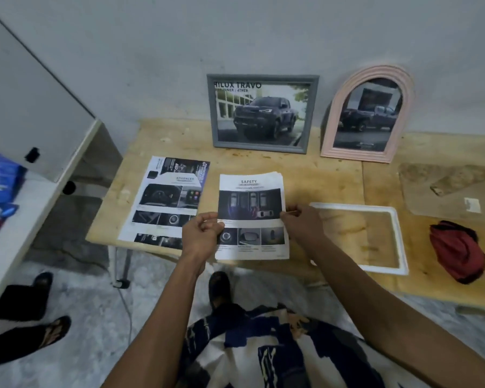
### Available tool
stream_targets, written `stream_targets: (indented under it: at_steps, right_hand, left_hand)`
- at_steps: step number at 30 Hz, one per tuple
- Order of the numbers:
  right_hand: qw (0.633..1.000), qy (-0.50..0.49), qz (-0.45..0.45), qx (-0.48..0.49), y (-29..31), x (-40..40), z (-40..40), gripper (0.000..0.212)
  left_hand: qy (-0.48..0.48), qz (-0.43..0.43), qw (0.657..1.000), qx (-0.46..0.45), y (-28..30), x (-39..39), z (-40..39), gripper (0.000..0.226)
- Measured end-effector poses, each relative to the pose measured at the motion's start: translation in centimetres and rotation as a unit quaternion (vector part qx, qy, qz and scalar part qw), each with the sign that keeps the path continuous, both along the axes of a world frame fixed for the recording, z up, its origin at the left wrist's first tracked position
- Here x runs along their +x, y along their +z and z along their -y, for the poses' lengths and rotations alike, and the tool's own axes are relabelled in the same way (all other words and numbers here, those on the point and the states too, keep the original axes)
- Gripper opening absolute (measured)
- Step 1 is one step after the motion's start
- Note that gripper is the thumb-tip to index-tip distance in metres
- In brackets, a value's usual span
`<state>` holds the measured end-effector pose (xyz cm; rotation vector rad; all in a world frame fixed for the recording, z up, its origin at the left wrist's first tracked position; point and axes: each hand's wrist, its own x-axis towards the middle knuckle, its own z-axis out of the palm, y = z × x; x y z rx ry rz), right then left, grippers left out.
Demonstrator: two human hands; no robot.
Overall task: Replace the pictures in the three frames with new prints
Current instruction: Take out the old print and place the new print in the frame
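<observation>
Both hands, left (201, 231) and right (301, 222), are clamped on the print stack (251, 217) at the table's (291, 175) front edge, seemingly for selection; the white frame (395, 236) is laid flat alongside.

Dim, bluish, soft light; slight blur; wide-angle bending at edges.

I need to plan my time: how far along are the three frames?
Looks done: grey rectangular frame and pink arched frame stand holding truck pictures. In hand: left hand and right hand pinch the SAFETY print. Left: white rectangular frame lies empty.
</observation>
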<state>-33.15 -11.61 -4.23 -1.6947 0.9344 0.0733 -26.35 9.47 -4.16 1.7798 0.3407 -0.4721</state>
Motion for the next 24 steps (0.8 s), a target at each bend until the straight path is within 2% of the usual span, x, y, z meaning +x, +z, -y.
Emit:
stream_targets:
  at_steps: [3, 9, 12, 16, 21, 24]
  right_hand:
    - [0.999, 0.008, -0.017, 0.037, 0.1, 4.2, -4.5, 0.007]
    - [0.999, 0.032, -0.014, -0.001, -0.9, 10.7, -13.2, 0.007]
    - [0.999, 0.02, -0.025, 0.0, -1.3, 12.1, -16.2, 0.014]
    - [0.997, 0.022, -0.068, -0.018, -2.4, 14.3, -18.2, 0.009]
    - [0.996, -0.008, -0.086, -0.014, -4.9, 17.0, -19.0, 0.031]
    - [0.994, -0.009, -0.099, -0.039, -5.1, 18.0, -19.5, 0.035]
  left_hand:
    - [-0.028, 0.017, 0.998, 0.046, 0.1, 4.7, -4.6, 0.021]
    - [-0.045, 0.027, 0.991, 0.123, -0.8, 12.1, -13.5, 0.024]
    - [-0.069, 0.034, 0.983, 0.169, -1.5, 14.2, -16.6, 0.028]
    - [-0.099, 0.038, 0.975, 0.196, -2.4, 16.5, -18.1, 0.023]
    - [-0.13, 0.031, 0.965, 0.225, -3.7, 18.3, -18.5, 0.019]
    - [-0.16, 0.039, 0.953, 0.256, -4.2, 19.0, -18.5, 0.022]
